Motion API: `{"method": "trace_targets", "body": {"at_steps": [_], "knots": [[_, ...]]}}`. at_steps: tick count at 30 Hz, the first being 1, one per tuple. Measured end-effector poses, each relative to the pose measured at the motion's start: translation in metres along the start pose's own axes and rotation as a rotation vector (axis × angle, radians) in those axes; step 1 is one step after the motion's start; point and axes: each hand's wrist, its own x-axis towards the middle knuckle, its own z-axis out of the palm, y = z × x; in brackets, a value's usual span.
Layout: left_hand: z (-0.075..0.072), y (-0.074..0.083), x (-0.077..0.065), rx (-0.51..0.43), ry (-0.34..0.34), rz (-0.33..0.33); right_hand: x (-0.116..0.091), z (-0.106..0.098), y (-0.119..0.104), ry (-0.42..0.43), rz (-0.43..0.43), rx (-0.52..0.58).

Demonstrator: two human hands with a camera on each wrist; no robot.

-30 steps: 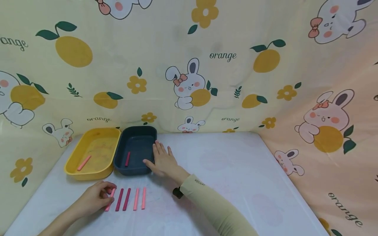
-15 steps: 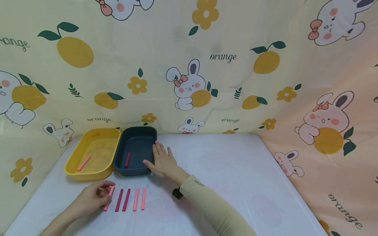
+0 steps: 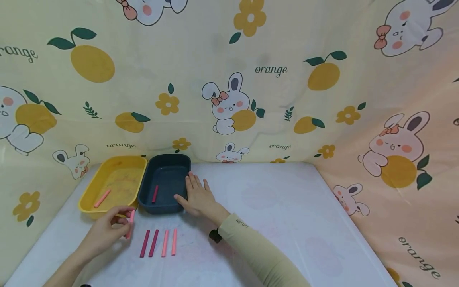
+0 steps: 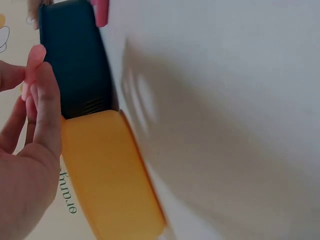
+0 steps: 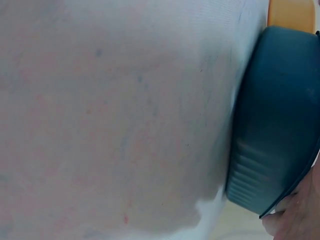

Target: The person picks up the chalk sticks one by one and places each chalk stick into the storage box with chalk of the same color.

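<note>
My left hand (image 3: 102,236) pinches a light pink stick (image 3: 131,223) between thumb and fingers, lifted off the table in front of the yellow tray (image 3: 89,211). In the left wrist view the same pink stick (image 4: 34,60) shows at the fingertips. My right hand (image 3: 201,200) rests with spread, straight fingers on the right rim of the dark blue tray (image 3: 170,207). One pink stick (image 3: 102,198) lies in the yellow tray, one dark magenta stick (image 3: 155,194) in the blue one. On the table lie two dark magenta sticks (image 3: 144,243) and two light pink sticks (image 3: 165,243), side by side.
The two trays stand against each other at the back left of the white-covered table (image 3: 272,223). Behind and beside it hangs a cream cloth (image 3: 186,52) printed with rabbits and oranges.
My left hand has picked up the leftmost light pink stick from the row and moved it up towards the yellow tray. The right hand has stayed on the blue tray.
</note>
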Motion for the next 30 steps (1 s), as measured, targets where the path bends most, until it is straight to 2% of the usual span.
{"method": "trace_targets", "body": {"at_steps": [5, 10, 13, 24, 30], "knots": [[-0.005, 0.004, 0.007, -0.046, 0.064, 0.066, -0.001, 0.000, 0.000, 0.000, 0.000, 0.000], [-0.013, 0.006, 0.017, -0.051, 0.149, 0.163, -0.001, -0.002, -0.001, -0.009, 0.003, -0.006], [-0.020, 0.008, 0.025, -0.061, 0.174, 0.194, -0.001, -0.003, -0.001, -0.009, 0.005, -0.004], [-0.054, 0.006, 0.056, -0.086, 0.213, 0.161, 0.000, -0.003, -0.001, -0.011, 0.005, 0.000], [-0.066, 0.000, 0.074, -0.073, 0.197, 0.106, -0.001, -0.002, -0.002, -0.005, 0.003, -0.006]]}}
